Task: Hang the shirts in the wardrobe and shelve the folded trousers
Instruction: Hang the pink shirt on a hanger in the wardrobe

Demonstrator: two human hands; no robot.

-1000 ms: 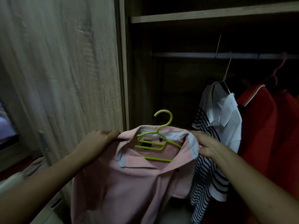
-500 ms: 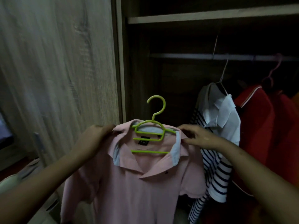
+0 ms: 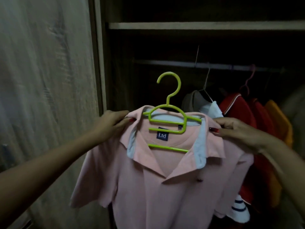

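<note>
A pink polo shirt point(image 3: 158, 187) with a pale blue collar lining sits on a lime green plastic hanger point(image 3: 168, 116). My left hand point(image 3: 112, 123) pinches the shirt's left shoulder and my right hand point(image 3: 234, 129) pinches its right shoulder, holding it up in front of the open wardrobe. The hanger's hook stands upright, below and in front of the hanging rail point(image 3: 206, 66). No folded trousers are in view.
On the rail at the right hang a white and navy striped shirt point(image 3: 214, 108), a red shirt point(image 3: 237, 109) and an orange garment point(image 3: 279, 119). A wooden shelf point(image 3: 198, 25) runs above the rail. The wardrobe door point(image 3: 49, 80) stands at the left.
Both hands have lifted the pink shirt and its hanger higher and closer to the rail. The hanger hook now stands more upright.
</note>
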